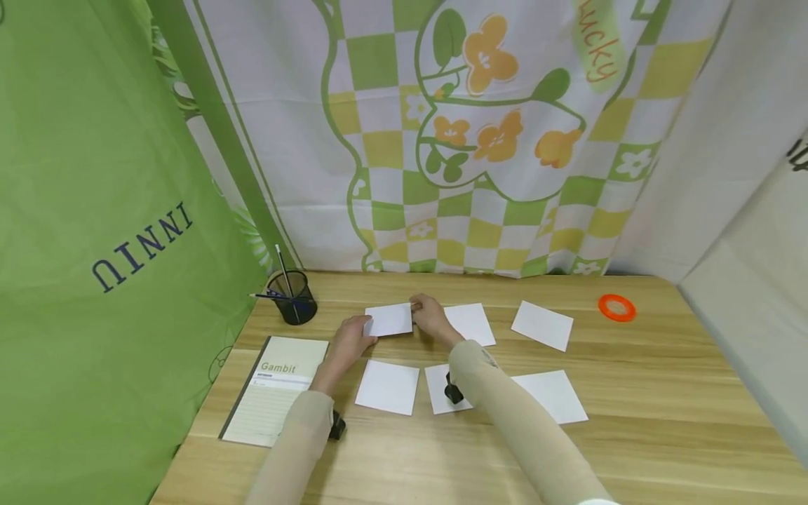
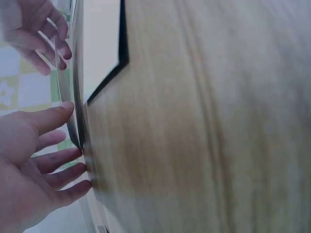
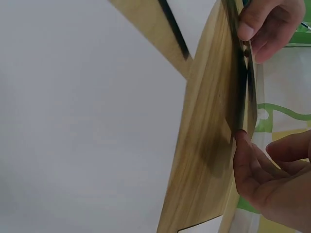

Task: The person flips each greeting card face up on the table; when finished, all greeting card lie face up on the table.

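Near the back of the table, a white card (image 1: 388,320) is tilted between my two hands. My left hand (image 1: 349,344) pinches its left end, with the thumb (image 3: 246,30) on the near face and fingers behind. At the opposite end is my right hand (image 1: 432,317), a fingertip (image 3: 241,137) touching the card's edge and its other fingers loosely bent. The wrist views show the card nearly edge-on. Behind the right hand lies another white card (image 1: 470,324); in front lie a white card (image 1: 388,387) and one partly covered by the right arm (image 1: 440,393).
Two more white cards (image 1: 543,325) (image 1: 555,397) lie to the right. An orange ring (image 1: 617,308) sits at the back right. On the left stand a black mesh pen cup (image 1: 299,306) and, nearer, a notebook (image 1: 271,400) under the left forearm. A patterned curtain (image 1: 467,175) hangs behind the table.
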Available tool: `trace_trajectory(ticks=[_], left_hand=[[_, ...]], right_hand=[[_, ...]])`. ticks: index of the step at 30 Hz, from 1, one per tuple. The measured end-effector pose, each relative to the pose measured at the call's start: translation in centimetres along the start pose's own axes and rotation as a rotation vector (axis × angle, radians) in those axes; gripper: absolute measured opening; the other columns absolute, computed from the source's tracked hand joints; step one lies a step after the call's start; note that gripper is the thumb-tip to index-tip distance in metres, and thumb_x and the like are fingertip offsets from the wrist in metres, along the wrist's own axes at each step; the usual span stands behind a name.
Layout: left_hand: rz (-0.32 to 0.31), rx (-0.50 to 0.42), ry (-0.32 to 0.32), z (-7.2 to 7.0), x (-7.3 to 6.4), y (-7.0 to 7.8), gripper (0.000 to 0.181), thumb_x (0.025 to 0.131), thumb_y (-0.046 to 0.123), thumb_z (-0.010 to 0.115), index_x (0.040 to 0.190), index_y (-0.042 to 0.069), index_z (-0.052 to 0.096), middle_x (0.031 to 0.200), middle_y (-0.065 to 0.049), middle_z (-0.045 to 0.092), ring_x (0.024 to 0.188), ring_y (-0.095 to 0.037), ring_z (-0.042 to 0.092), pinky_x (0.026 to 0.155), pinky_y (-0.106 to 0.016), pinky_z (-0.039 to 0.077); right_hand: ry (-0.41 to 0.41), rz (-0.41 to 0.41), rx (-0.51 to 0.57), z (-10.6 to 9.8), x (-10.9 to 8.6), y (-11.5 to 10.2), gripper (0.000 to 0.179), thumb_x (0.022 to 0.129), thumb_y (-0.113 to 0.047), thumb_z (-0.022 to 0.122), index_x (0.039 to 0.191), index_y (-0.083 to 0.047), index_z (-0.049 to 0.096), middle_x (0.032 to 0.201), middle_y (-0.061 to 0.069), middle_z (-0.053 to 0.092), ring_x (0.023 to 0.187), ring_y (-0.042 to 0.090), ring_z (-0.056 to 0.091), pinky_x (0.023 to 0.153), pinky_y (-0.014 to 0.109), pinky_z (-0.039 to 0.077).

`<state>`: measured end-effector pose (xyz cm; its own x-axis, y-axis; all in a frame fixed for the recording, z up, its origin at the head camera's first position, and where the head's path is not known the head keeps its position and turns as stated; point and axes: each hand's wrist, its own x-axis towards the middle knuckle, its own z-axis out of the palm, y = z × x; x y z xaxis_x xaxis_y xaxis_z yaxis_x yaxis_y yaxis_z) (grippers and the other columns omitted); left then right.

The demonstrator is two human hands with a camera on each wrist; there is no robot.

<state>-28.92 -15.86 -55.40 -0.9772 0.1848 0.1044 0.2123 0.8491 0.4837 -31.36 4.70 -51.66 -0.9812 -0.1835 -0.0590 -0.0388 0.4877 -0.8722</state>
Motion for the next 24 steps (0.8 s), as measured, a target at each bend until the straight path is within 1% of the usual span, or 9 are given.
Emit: trace_trajectory(ticks=[2, 4, 7, 11, 13, 14, 16, 20, 24], left_hand=[[0.002, -0.026, -0.011, -0.1, -0.1, -0.1, 0.047, 0.084, 0.012, 0.074, 0.125, -0.006, 0.058, 0.124, -0.024, 0.060, 0.116, -0.039, 0.054, 0.101, -0.047, 0.043], [0.016, -0.053, -0.014, -0.3, -0.3, -0.1, 0.045, 0.086, 0.010, 0.071, 0.125, -0.008, 0.057, 0.125, -0.026, 0.058, 0.118, -0.041, 0.053, 0.102, -0.048, 0.042], [0.048, -0.079, 0.000, -0.7, -0.7, 0.0, 0.040, 0.089, 0.008, 0.066, 0.124, -0.009, 0.057, 0.124, -0.028, 0.057, 0.118, -0.043, 0.052, 0.102, -0.048, 0.042], [0.070, -0.099, 0.014, -0.9, -0.9, 0.1, 0.038, 0.090, 0.008, 0.063, 0.122, -0.011, 0.057, 0.123, -0.030, 0.057, 0.117, -0.043, 0.052, 0.101, -0.049, 0.043], [0.062, -0.097, 0.013, -0.9, -0.9, 0.1, 0.037, 0.091, 0.008, 0.063, 0.122, -0.011, 0.057, 0.124, -0.029, 0.057, 0.118, -0.043, 0.053, 0.101, -0.048, 0.043], [0.042, -0.115, 0.001, -0.8, -0.8, 0.0, 0.038, 0.091, 0.008, 0.063, 0.124, -0.011, 0.057, 0.126, -0.029, 0.056, 0.120, -0.043, 0.051, 0.103, -0.049, 0.041], [0.032, -0.111, -0.001, -0.8, -0.9, 0.0, 0.037, 0.091, 0.007, 0.063, 0.123, -0.010, 0.057, 0.127, -0.029, 0.056, 0.120, -0.042, 0.052, 0.103, -0.049, 0.041], [0.007, -0.128, 0.000, -0.7, -0.9, -0.1, 0.035, 0.092, 0.010, 0.063, 0.124, -0.005, 0.059, 0.128, -0.024, 0.058, 0.119, -0.038, 0.054, 0.100, -0.047, 0.045], [-0.018, -0.201, 0.026, -0.7, -1.0, 0.0, 0.034, 0.094, 0.013, 0.062, 0.125, -0.001, 0.061, 0.129, -0.021, 0.058, 0.119, -0.034, 0.055, 0.099, -0.045, 0.047]], right_hand=[[-0.006, -0.033, -0.030, 0.0, 0.0, 0.3, 0.044, 0.084, 0.008, 0.048, 0.128, 0.008, 0.053, 0.116, 0.024, 0.062, 0.111, 0.035, 0.058, 0.094, 0.042, 0.049], [-0.017, -0.061, -0.061, 0.1, 0.0, 0.6, 0.042, 0.085, 0.009, 0.051, 0.127, 0.007, 0.054, 0.118, 0.023, 0.061, 0.112, 0.036, 0.058, 0.096, 0.043, 0.049], [-0.025, -0.098, -0.116, 0.0, -0.2, 0.9, 0.040, 0.086, 0.010, 0.055, 0.126, 0.005, 0.057, 0.120, 0.022, 0.062, 0.113, 0.036, 0.058, 0.097, 0.044, 0.048], [-0.012, -0.167, -0.178, 0.0, -0.1, 1.3, 0.040, 0.080, 0.014, 0.056, 0.118, 0.005, 0.063, 0.115, 0.021, 0.065, 0.110, 0.035, 0.060, 0.095, 0.042, 0.050], [-0.002, -0.198, -0.187, 0.0, -0.1, 1.4, 0.038, 0.077, 0.014, 0.056, 0.113, 0.006, 0.066, 0.111, 0.020, 0.067, 0.108, 0.034, 0.061, 0.093, 0.042, 0.050], [0.001, -0.210, -0.187, 0.0, 0.0, 1.4, 0.037, 0.077, 0.014, 0.057, 0.111, 0.007, 0.067, 0.111, 0.020, 0.068, 0.108, 0.034, 0.061, 0.093, 0.042, 0.050], [0.004, -0.227, -0.189, -0.1, 0.0, 1.5, 0.033, 0.078, 0.014, 0.058, 0.108, 0.007, 0.068, 0.110, 0.020, 0.068, 0.108, 0.033, 0.062, 0.094, 0.041, 0.050], [0.011, -0.220, -0.184, -0.2, -0.1, 1.7, 0.031, 0.079, 0.012, 0.060, 0.108, 0.007, 0.069, 0.110, 0.019, 0.068, 0.107, 0.033, 0.062, 0.093, 0.041, 0.051], [0.025, -0.197, -0.185, -0.4, -0.1, 1.8, 0.028, 0.079, 0.010, 0.062, 0.105, 0.004, 0.071, 0.107, 0.016, 0.070, 0.103, 0.031, 0.064, 0.090, 0.039, 0.052]])
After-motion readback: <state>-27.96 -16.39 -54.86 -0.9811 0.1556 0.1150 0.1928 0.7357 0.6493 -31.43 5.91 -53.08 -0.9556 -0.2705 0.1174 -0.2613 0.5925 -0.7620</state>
